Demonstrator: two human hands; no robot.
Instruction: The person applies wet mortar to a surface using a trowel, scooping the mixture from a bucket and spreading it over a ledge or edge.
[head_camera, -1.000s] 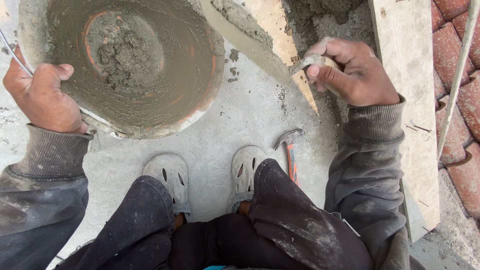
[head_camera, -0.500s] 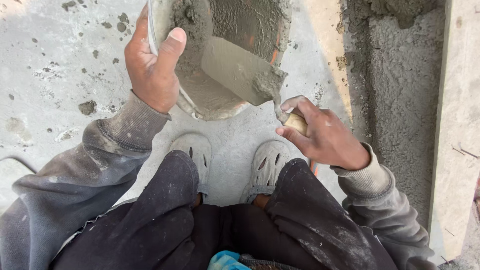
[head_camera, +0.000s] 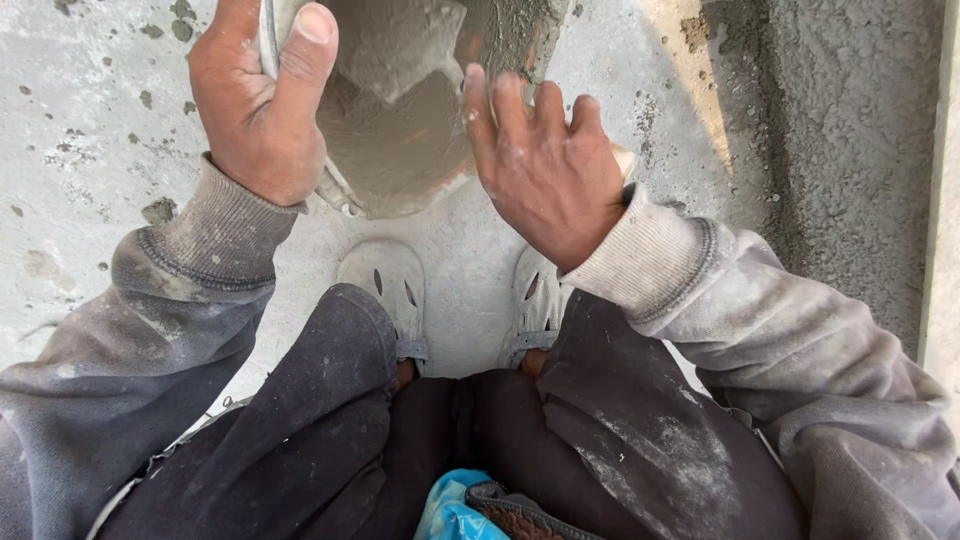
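Note:
A round metal pan (head_camera: 400, 170) smeared with wet grey mortar is tilted toward me at the top of the view. My left hand (head_camera: 255, 110) grips its rim on the left, thumb hooked over the edge. My right hand (head_camera: 545, 170) lies over the pan's right side, back of the hand up, closed around a trowel. The trowel's wooden handle end (head_camera: 625, 160) sticks out behind the palm. Its grey blade (head_camera: 395, 45) lies inside the pan, coated in mortar.
I squat on a grey concrete floor (head_camera: 90, 150) spotted with mortar, my two dusty shoes (head_camera: 385, 285) just below the pan. A band of fresh rough mortar (head_camera: 840, 130) runs along the right, with a pale board (head_camera: 945, 200) at the edge. A blue object (head_camera: 450, 510) sits in my lap.
The view has closed in on the pan. My right hand moved up and left from beside the pan to over its rim, pushing the trowel deeper inside. My left hand keeps hold of the rim.

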